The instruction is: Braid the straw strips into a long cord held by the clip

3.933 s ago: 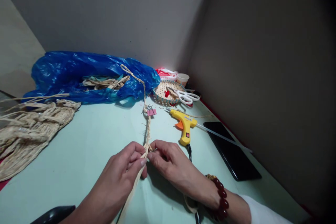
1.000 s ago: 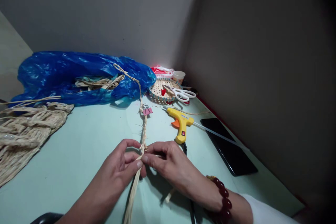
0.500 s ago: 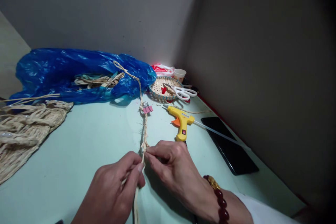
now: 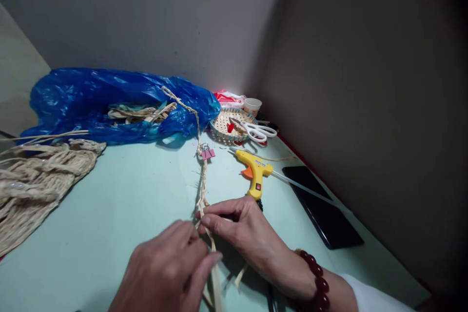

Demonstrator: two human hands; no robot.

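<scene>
A thin braid of pale straw-like strands (image 4: pixel 204 183) runs up the table toward the blue bag, with a pink binder clip (image 4: pixel 208 154) fastened on it. My right hand (image 4: pixel 243 236) pinches the near end of the braid between thumb and fingertips. Just below and to the left, my left hand (image 4: pixel 166 265) is closed around loose strands, its thumb laid along them; part of the grip is hidden behind the fingers. Loose strand ends (image 4: pixel 216 285) hang down below both hands toward the table's near edge.
Woven straw pieces (image 4: pixel 47 185) lie at left. A blue plastic bag (image 4: pixel 84 92) with straw bundles stands behind. To the right are a yellow glue gun (image 4: pixel 256 170), a black phone (image 4: pixel 325 209), white-handled scissors (image 4: pixel 258 131) on a woven basket (image 4: pixel 219 124), and a paper cup (image 4: pixel 252 106).
My left hand has turned over and moved slightly down and right, drawing strands downward. My right fingers have shifted onto the braid's end. The view has swung slightly left.
</scene>
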